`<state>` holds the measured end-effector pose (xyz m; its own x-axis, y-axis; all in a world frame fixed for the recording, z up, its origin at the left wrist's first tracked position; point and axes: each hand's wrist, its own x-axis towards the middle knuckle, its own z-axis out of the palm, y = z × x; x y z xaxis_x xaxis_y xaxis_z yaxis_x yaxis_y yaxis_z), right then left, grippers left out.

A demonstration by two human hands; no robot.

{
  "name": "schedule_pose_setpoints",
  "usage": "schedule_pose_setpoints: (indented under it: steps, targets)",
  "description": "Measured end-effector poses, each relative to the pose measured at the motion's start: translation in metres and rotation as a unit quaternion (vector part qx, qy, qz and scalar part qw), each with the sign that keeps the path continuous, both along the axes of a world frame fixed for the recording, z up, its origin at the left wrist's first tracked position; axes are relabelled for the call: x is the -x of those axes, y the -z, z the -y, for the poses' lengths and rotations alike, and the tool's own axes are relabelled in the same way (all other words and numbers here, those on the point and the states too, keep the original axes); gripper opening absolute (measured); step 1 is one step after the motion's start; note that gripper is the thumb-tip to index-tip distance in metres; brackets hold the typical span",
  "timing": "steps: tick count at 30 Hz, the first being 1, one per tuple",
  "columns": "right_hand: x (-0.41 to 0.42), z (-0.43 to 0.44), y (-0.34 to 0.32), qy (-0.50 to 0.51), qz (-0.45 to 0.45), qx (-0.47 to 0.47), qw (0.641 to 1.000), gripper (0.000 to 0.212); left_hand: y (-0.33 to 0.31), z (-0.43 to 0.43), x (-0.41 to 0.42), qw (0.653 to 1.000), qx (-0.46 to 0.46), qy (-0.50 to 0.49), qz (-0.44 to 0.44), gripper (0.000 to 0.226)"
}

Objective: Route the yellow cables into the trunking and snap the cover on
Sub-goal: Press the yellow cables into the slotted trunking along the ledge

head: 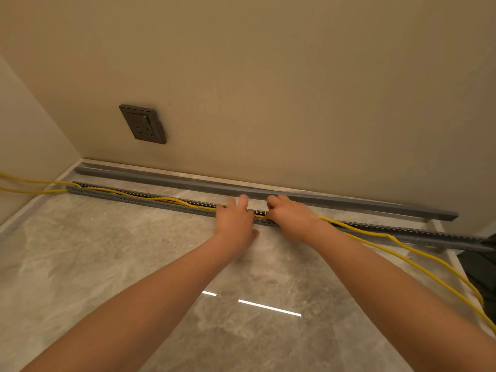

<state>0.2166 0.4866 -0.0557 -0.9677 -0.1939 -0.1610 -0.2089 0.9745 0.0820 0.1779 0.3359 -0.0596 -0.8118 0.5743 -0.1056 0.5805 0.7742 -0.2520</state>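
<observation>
Floor (134, 264): grey polished stone, reflecting two bright light strips in the near middle.
Arms: both bare, reaching forward from the bottom edge and converging on the mid-length of the run.
Cables (174, 201): two yellow lines. To the right they are lying loose on the floor, trailing away toward the lower right edge. They are passing under the right wrist and into the channel. To the left they are running inside the channel, leaving at its left end and going off the left edge.
Left hand (235, 218): lying palm down across the trunking with fingers straight and relaxed. The fingertips are resting past the far wall and the thumb is sitting on the floor side. It is gripping nothing.
Right hand (290, 214): sitting just beside the left hand, not touching it. The fingers are curling down round the cables where they are entering the channel.
Trunking (120, 196): grey slotted channel lying open-topped on the floor, running parallel to the wall from the left corner to the right edge.
Cover (188, 182): long grey strip lying separately on the floor behind the trunking, along the foot of the wall; not yet fitted.
Dark object (480, 267): sitting at the right edge; I cannot tell what it is.
Socket (143, 124): dark grey plate sitting low on the wall, above the left part of the cover.
Wall (295, 89): plain beige, meeting a side wall at the left corner.
</observation>
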Motion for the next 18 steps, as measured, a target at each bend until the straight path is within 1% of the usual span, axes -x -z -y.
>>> schedule_pose_setpoints:
  steps: [2, 4, 6, 8, 9, 12, 14, 18]
  targets:
    - [-0.003, 0.001, 0.000, 0.023, 0.019, 0.020, 0.999, 0.028, -0.002, -0.010, -0.002, 0.998, -0.040, 0.049, 0.004, 0.039]
    - [-0.006, 0.001, 0.003, 0.038, 0.016, 0.034, 0.999, 0.035, 0.004, -0.011, -0.007, 0.992, -0.090, 0.073, 0.040, 0.032]
    - [-0.011, -0.001, 0.006, 0.077, 0.000, 0.088, 0.993, 0.047, 0.012, -0.004, -0.012, 0.987, -0.129, 0.075, 0.059, 0.035]
    - [-0.017, -0.004, 0.006, 0.111, -0.021, 0.161, 0.980, 0.054, 0.017, 0.001, -0.014, 0.986, -0.124, 0.095, 0.050, 0.044]
    - [-0.021, -0.004, 0.006, 0.120, -0.031, 0.179, 0.976, 0.054, 0.018, 0.001, -0.016, 0.986, -0.116, 0.107, 0.047, 0.048]
    - [-0.034, -0.002, 0.008, 0.159, -0.075, 0.169, 0.970, 0.046, 0.016, -0.001, -0.017, 0.986, -0.102, 0.126, 0.043, 0.053]
    - [-0.043, -0.004, 0.006, 0.216, -0.102, 0.147, 0.960, 0.039, 0.014, -0.003, -0.016, 0.986, -0.096, 0.126, 0.053, 0.052]
    - [-0.063, -0.019, -0.003, 0.292, -0.091, 0.075, 0.949, 0.024, 0.007, -0.010, -0.014, 0.988, -0.086, 0.116, 0.061, 0.049]
